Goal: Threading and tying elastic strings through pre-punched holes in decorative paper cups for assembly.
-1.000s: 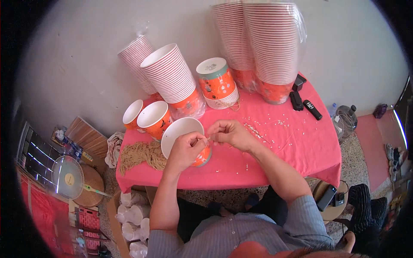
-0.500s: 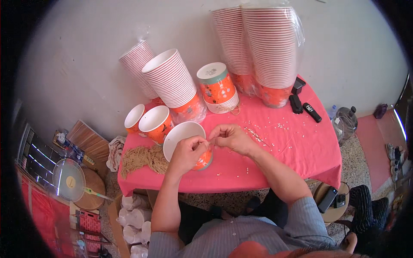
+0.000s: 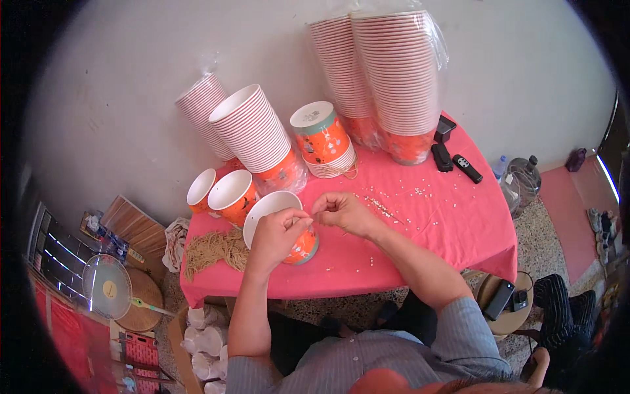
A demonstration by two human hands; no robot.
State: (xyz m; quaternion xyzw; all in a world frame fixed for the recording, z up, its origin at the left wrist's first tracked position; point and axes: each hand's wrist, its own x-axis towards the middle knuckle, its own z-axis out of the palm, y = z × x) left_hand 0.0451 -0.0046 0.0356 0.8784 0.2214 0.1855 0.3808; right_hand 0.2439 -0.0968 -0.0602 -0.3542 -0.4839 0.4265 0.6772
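My left hand [image 3: 279,234] is closed in a pinch in front of a large orange-and-white paper cup [image 3: 274,201] and hides part of its rim. My right hand [image 3: 344,213] also pinches, its fingertips close to those of the left. Anything between the fingers is too small to make out. Left of the cup lies a bundle of tan strings [image 3: 213,253]. Small white beads [image 3: 382,209] are scattered on the pink cloth to the right of my right hand.
Two more open paper cups, one of them nearer the middle [image 3: 231,197], stand behind the strings. Tall cup stacks [image 3: 397,79] in plastic and an upturned cup stack [image 3: 321,141] line the wall. A remote control [image 3: 467,169] lies by the table's [image 3: 489,240] right edge.
My hands stay in front of the large cup, still pinching, with only small finger movements. The whole view has shifted slightly.
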